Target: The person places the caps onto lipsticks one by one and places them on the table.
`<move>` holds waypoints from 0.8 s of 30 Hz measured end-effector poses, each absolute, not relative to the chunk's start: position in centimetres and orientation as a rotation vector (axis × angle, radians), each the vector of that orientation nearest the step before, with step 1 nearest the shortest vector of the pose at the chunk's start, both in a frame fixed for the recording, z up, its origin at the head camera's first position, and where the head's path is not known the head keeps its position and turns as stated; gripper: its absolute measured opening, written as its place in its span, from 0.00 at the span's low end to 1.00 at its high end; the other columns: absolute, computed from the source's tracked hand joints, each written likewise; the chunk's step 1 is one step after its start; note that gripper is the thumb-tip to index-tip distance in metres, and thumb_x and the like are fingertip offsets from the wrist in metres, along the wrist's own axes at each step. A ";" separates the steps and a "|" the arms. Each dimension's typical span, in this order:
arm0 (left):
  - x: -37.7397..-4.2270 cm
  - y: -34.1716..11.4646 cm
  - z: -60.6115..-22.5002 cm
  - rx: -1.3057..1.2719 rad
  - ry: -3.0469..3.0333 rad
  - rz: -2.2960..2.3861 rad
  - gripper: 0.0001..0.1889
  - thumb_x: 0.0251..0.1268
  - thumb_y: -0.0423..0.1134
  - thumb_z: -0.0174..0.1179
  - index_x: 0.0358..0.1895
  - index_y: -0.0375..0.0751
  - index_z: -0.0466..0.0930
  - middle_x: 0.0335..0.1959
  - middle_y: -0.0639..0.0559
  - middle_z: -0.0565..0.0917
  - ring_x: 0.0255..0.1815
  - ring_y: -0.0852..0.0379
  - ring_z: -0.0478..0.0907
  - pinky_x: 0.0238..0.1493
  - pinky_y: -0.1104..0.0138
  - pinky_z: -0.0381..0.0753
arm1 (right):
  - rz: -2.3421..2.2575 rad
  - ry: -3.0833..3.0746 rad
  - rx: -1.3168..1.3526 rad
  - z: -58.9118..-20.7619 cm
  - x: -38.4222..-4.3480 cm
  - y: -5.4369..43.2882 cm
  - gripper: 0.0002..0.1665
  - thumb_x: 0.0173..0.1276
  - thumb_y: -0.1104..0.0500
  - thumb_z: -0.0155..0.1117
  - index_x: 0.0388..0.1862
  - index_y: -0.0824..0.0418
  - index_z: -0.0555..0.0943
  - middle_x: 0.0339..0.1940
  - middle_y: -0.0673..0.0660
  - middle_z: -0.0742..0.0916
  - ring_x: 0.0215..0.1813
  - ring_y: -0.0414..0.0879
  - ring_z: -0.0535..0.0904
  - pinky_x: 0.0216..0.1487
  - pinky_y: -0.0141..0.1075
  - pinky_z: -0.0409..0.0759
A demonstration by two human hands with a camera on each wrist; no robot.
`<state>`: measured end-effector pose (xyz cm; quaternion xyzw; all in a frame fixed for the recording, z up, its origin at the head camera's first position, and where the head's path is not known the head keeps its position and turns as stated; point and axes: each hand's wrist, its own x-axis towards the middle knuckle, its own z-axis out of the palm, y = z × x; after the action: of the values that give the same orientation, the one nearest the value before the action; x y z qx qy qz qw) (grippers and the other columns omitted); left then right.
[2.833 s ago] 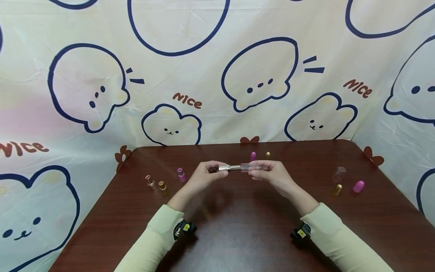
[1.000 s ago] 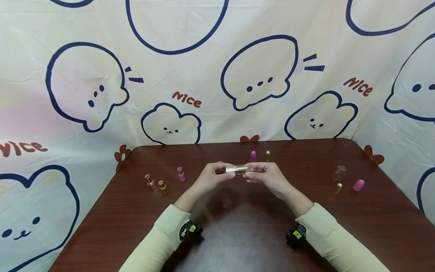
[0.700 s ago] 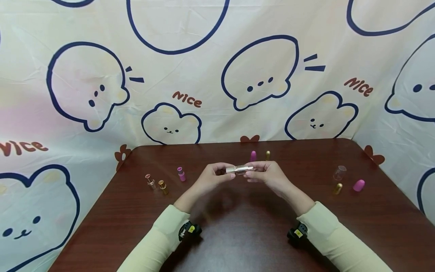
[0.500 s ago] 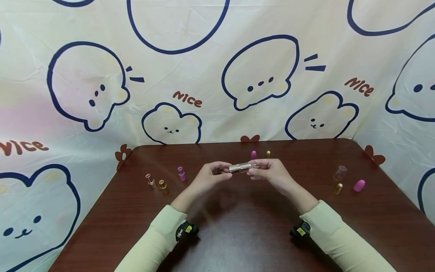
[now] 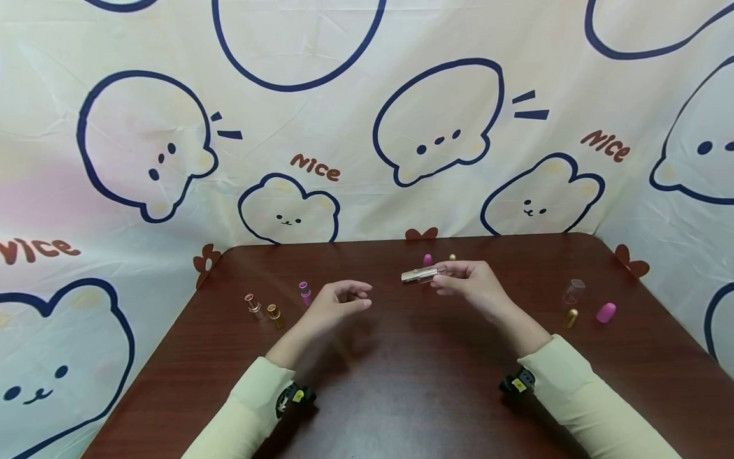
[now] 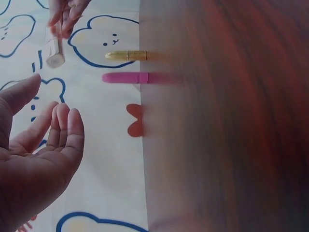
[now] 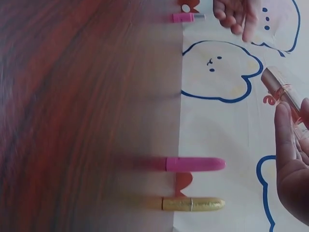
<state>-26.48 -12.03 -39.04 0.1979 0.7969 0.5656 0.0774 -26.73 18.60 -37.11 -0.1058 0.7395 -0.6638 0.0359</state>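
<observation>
Head view: right hand [image 5: 473, 285] and lipstick tube [image 5: 420, 275] block most of the far pink tube [image 5: 427, 259] and gold tube [image 5: 452, 257], only the tops show. Both wrist views, turned sideways, get those two nearly full length, side by side with a gap, rounded tips, seam ring on the gold one

Left wrist adds the lipstick tube's blunt end face, upper left of frame. Right wrist adds its ringed middle, right edge of frame, plus a pale metal tip on the short pink tube [image 7: 183, 18], top of frame

Hands: right one pinches the lipstick tube at its clear end, thumb against fingers, up off the tabletop [image 5: 401, 395], just right of center in head view. Left hand [image 5: 341, 303] is apart from it, fingers loosely bent, thumb tip clear of them, gripping nothing

Around, head view: rose-gold tube [image 5: 253, 306] and short gold tube [image 5: 275, 315] upright at left, short pink one near the left hand. Right side: clear cap [image 5: 573, 291], gold cap [image 5: 570, 318], pink cap [image 5: 605, 312]

Materials: glossy red-brown wood grain on the tabletop, shiny metal and see-through plastic on the lipstick tube, creased pale cloth backdrop [image 5: 344, 127] with blue-outlined faces
</observation>
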 end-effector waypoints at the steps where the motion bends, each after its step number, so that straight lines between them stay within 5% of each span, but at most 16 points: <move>1: -26.4 -12.4 -39.1 0.587 2.392 1.689 0.18 0.64 0.37 0.65 0.55 0.32 0.79 0.41 0.47 0.81 0.42 0.49 0.75 0.40 0.65 0.77 | -2.028 2.299 -0.314 -37.1 -26.8 18.8 0.24 0.62 0.61 0.71 0.54 0.74 0.79 0.42 0.62 0.86 0.44 0.61 0.84 0.47 0.49 0.79; 10: -25.3 -15.5 -39.6 0.518 2.436 1.671 0.17 0.64 0.40 0.65 0.53 0.36 0.80 0.45 0.44 0.82 0.44 0.49 0.76 0.43 0.65 0.77 | -1.946 2.497 -0.222 -36.3 -27.1 20.1 0.23 0.64 0.56 0.70 0.52 0.71 0.80 0.41 0.62 0.87 0.39 0.52 0.86 0.47 0.45 0.80; 18: -24.8 -18.0 -39.7 0.446 2.478 1.668 0.18 0.64 0.38 0.65 0.54 0.32 0.79 0.44 0.44 0.82 0.45 0.50 0.78 0.44 0.66 0.77 | -1.820 2.661 -0.151 -36.2 -27.4 21.2 0.22 0.66 0.54 0.68 0.52 0.68 0.81 0.44 0.63 0.86 0.42 0.56 0.86 0.44 0.37 0.81; 24: -24.0 -20.1 -39.8 0.438 2.536 1.660 0.19 0.64 0.38 0.65 0.53 0.30 0.79 0.43 0.42 0.84 0.42 0.51 0.79 0.41 0.67 0.78 | -1.697 2.770 -0.105 -36.3 -27.6 21.9 0.23 0.67 0.50 0.67 0.52 0.66 0.82 0.45 0.62 0.87 0.42 0.53 0.86 0.48 0.45 0.80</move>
<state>-24.04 -20.09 -39.80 0.1430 0.8275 0.5416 0.0393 -27.58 21.92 -36.34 -0.0321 0.8510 -0.5214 -0.0544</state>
